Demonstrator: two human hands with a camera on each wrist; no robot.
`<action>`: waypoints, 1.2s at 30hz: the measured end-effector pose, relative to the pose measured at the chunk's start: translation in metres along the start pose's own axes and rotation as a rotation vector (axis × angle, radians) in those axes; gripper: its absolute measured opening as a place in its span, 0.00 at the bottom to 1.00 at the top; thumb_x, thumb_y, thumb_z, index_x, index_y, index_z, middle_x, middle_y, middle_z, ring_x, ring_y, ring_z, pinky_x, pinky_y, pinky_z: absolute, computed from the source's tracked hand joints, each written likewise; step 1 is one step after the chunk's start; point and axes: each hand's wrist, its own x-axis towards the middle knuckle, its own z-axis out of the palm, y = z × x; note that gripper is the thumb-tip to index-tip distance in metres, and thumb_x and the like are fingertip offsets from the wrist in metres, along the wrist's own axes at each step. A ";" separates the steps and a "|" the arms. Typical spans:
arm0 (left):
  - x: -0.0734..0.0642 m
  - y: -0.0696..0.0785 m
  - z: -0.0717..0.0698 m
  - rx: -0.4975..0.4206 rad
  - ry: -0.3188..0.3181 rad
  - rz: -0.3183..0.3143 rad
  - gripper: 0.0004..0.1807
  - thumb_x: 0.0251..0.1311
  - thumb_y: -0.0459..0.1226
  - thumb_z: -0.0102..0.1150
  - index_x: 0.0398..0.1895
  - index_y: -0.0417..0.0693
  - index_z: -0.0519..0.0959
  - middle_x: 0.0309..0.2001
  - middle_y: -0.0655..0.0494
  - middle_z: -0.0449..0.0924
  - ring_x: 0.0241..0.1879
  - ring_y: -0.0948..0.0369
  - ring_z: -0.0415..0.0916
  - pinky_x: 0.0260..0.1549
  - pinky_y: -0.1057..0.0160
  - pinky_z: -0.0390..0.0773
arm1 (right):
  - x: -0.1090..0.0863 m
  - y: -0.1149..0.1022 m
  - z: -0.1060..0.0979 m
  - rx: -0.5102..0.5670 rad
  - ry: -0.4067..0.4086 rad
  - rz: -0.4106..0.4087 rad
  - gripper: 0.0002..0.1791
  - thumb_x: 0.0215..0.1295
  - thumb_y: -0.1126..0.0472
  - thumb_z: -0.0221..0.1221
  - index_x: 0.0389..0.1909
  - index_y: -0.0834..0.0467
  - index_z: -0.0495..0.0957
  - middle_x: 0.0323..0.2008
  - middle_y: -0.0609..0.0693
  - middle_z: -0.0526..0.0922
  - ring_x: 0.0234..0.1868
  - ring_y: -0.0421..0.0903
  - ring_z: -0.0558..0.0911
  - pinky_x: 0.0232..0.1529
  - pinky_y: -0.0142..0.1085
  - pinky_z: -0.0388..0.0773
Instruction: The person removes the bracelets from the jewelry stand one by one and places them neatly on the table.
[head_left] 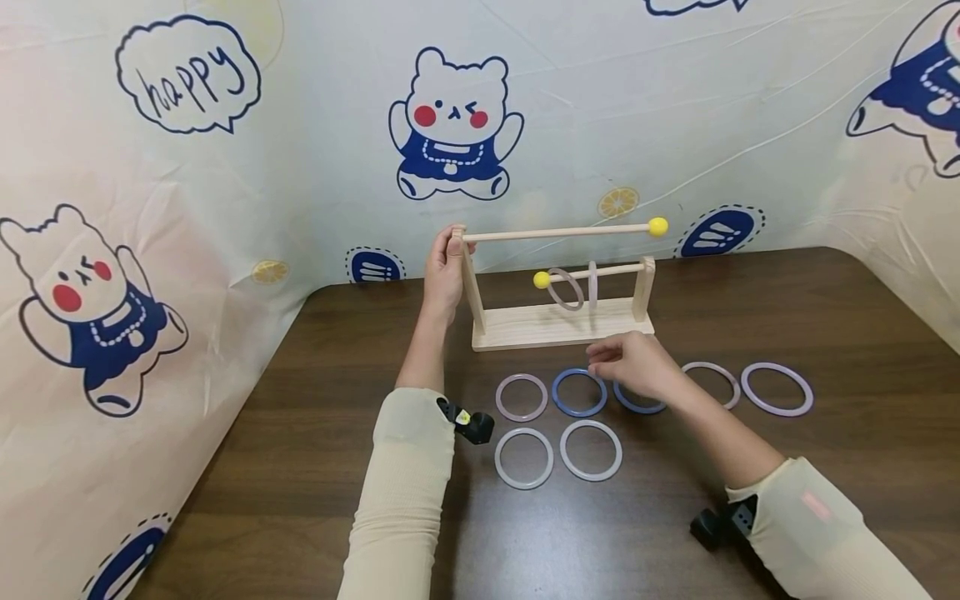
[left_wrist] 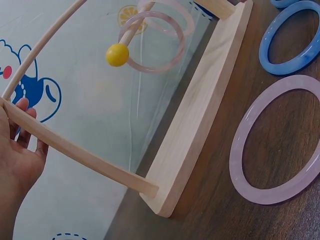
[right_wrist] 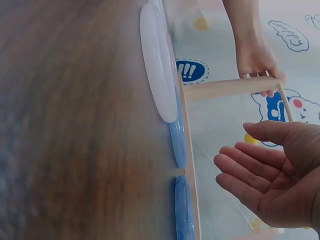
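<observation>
My left hand grips the top of the left post of a light wooden bangle stand, thumb in front and fingers behind. The stand's upper rod is bare, ending in a yellow ball. From the right post, a lower rod carries a pinkish bangle and a pale lilac bangle. Palm turned up in its wrist view, my right hand holds nothing. In the head view it hovers over a blue bangle, partly hiding it, beside another blue bangle.
In front of the stand lie a pink bangle and two whitish bangles. Farther right are a pale pinkish bangle and a lilac bangle. A printed cloth hangs behind the brown table.
</observation>
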 end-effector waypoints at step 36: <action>-0.001 -0.001 0.002 0.002 0.035 0.024 0.22 0.67 0.45 0.40 0.57 0.42 0.69 0.39 0.49 0.75 0.45 0.58 0.71 0.49 0.60 0.66 | 0.029 0.008 0.000 0.087 0.206 0.102 0.20 0.58 0.62 0.61 0.50 0.68 0.77 0.40 0.59 0.82 0.46 0.53 0.80 0.44 0.44 0.74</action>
